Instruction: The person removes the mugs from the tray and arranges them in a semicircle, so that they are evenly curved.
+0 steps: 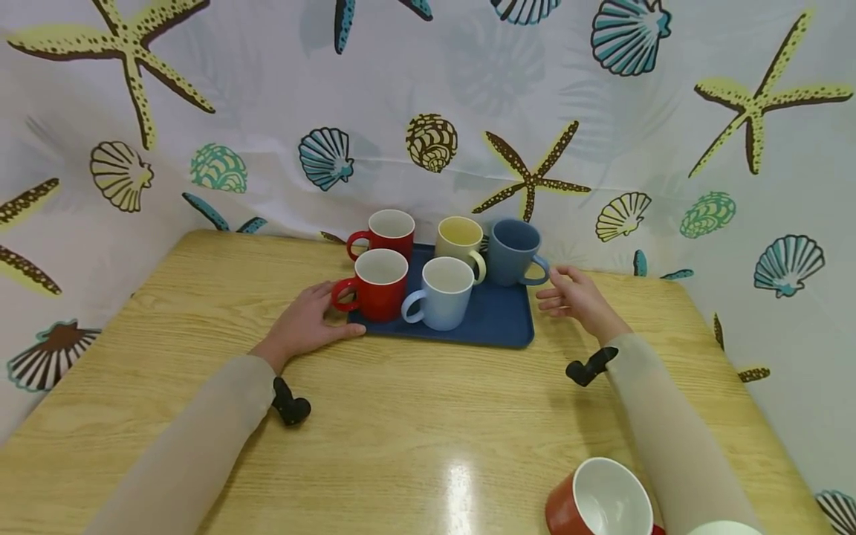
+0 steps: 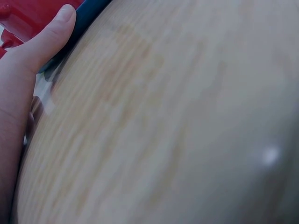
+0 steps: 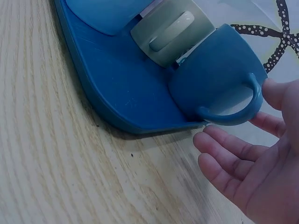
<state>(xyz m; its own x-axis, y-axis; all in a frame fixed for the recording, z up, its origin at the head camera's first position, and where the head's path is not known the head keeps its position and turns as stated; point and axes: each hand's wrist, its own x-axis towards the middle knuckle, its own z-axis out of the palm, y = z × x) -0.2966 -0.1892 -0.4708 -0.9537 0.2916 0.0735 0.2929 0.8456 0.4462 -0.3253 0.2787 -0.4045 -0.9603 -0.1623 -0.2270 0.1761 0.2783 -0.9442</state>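
Note:
A blue tray [image 1: 498,327] on the wooden table bears several mugs. My left hand [image 1: 309,321] rests at its left front corner, thumb [image 2: 60,29] stretched along the front edge beside the front red mug [image 1: 381,290]; its fingers reach past that mug's handle. My right hand [image 1: 576,301] is at the tray's right side, fingers apart and relaxed. In the right wrist view its thumb and forefinger are right by the handle of the dark blue mug [image 3: 215,74]. A light blue mug [image 1: 446,297], a yellow mug [image 1: 458,241] and a second red mug [image 1: 394,230] share the tray.
Another red mug [image 1: 598,501] lies near the front, beside my right sleeve, with a white rounded rim [image 1: 725,528] at the bottom edge. A patterned cloth [image 1: 374,96] with shells and starfish hangs behind the table [image 1: 414,401], close to the tray's back.

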